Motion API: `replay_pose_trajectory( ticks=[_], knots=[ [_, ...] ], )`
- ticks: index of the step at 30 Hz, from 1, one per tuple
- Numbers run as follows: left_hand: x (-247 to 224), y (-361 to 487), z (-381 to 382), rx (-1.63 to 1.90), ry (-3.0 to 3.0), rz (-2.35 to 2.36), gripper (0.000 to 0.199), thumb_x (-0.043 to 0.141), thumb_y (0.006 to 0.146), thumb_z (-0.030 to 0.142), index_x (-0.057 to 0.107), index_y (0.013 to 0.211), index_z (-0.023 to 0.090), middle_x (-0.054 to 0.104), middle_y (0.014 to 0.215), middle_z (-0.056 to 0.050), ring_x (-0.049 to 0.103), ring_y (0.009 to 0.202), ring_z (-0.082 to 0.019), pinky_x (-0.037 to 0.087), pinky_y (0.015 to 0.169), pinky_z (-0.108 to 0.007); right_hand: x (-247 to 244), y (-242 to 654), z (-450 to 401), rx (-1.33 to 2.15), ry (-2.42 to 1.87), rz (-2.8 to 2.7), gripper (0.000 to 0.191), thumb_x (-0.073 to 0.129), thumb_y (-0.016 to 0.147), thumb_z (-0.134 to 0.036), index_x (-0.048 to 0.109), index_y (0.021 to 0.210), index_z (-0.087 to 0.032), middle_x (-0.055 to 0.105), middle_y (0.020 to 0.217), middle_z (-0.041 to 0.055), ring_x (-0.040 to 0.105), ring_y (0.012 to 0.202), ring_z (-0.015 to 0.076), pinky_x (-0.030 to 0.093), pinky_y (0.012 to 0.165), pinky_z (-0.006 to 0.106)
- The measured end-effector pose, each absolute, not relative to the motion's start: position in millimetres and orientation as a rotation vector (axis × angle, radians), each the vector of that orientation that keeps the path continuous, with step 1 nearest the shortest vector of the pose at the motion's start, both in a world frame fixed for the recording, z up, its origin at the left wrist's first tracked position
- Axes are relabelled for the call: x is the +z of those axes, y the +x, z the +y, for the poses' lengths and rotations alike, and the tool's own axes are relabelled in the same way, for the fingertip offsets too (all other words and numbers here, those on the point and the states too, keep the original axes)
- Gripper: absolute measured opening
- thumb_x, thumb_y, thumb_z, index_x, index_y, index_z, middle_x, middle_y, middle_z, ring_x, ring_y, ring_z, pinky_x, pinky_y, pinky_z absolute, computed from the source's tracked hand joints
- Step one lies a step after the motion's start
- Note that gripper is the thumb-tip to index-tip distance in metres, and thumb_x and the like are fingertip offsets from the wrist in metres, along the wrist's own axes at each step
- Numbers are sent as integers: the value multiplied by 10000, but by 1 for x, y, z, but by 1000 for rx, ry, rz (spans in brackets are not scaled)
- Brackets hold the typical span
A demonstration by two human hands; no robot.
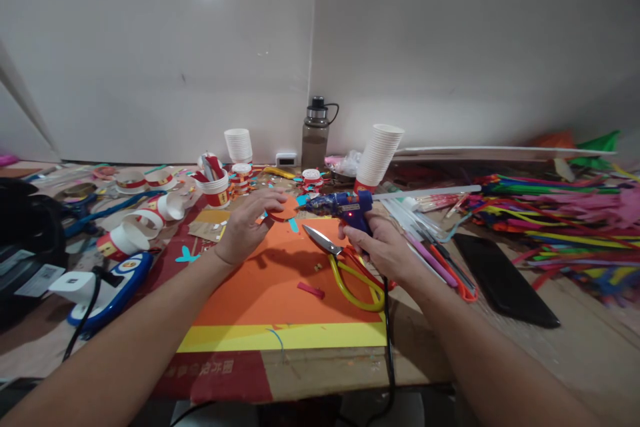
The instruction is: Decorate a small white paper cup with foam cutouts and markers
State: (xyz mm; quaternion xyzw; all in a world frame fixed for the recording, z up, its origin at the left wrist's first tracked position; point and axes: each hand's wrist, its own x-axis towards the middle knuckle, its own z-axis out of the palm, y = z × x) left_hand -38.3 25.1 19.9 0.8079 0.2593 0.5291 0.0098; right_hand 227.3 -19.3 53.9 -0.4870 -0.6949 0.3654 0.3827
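My left hand (249,223) is closed on a small orange paper piece (284,209) with bright blue strips about it; its exact shape is partly hidden by my fingers. In my right hand (381,245) is a blue hot glue gun (345,207), a long clear glue stick (425,193) jutting from its back. The gun's nozzle points left, close to the orange piece; whether they touch I cannot tell. Below both hands lies a sheet of orange paper (240,300) over a yellow one (330,338). Yellow-and-red-handled scissors (345,271) rest on it, under the gun.
Stacked paper cups (379,157) and a water bottle (315,137) stand at the back. Cut cup rings (125,240) and a blue-and-white device (113,290) lie left. On the right are a black phone (505,280) and heaped pipe cleaners (565,207). The gun's cord (389,340) hangs over the front edge.
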Motion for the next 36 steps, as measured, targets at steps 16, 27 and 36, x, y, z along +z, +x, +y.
replay_pose_trajectory(
  ticks=[16, 27, 36],
  knots=[
    [22, -38, 25, 1656, 2567, 787, 187, 548, 846, 38, 598, 931, 197, 693, 1077, -84, 618, 1136, -195, 510, 979, -431, 54, 226, -20, 917, -1248, -1754, 264, 578, 826, -433, 582, 898, -178, 507, 622, -25, 429, 567, 127, 374, 557, 259],
    [25, -42, 26, 1587, 2733, 745, 230, 510, 851, 27, 618, 954, 203, 703, 1101, -84, 600, 1194, -206, 504, 1012, -434, 54, 237, -16, 595, -1323, -1999, 326, 544, 862, -420, 647, 1039, -166, 672, 997, 87, 581, 930, 235, 450, 844, 357],
    [27, -43, 23, 1612, 2705, 778, 124, 578, 864, 128, 633, 922, 224, 715, 1078, -62, 604, 1190, -210, 502, 1017, -433, 61, 242, -15, 586, -1361, -2040, 344, 553, 866, -313, 606, 1187, -201, 702, 1033, 80, 630, 897, 224, 482, 796, 331]
  ],
)
